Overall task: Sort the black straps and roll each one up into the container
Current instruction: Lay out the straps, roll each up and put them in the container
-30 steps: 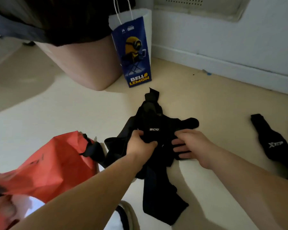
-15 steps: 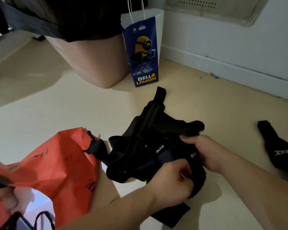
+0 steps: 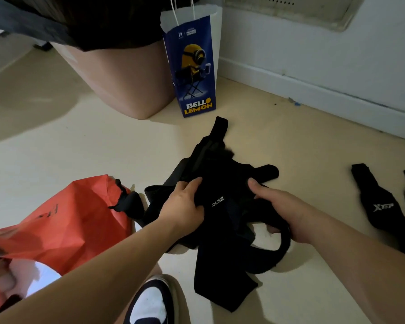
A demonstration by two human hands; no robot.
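**Both hands grip the tangle of black straps on the floor**

The black straps [image 3: 220, 174] lie in a loose heap on the pale floor [image 3: 80, 148], just right of the middle of the view. The left hand [image 3: 182, 206] holds the heap's 9 o'clock side. Its fingers are curled over a fold of fabric and its thumb is pressed against the band with white lettering, which sits at the hand's 3 o'clock. The right hand [image 3: 283, 211] grips the 3 o'clock side, thumb raised on top and fingers tucked under a strap that loops round below the wrist. The bulk of the heap lies between the two hands. One strap end reaches out toward 12 o'clock and a wider band trails toward 6 o'clock, ending beside a dark and white shoe [image 3: 152, 300].

An orange bag [image 3: 63, 220] lies crumpled at 8 o'clock from the heap, its black clip touching the nearest strap. Well apart at 3 o'clock, a separate strap with an XTEP mark [image 3: 379, 204] lies flat near the picture's edge, with another dark piece just beside it. At 12 o'clock stand a blue paper bag [image 3: 192, 66] and, touching its left side, a pink bin [image 3: 117, 76], both near the white wall [image 3: 313, 54].
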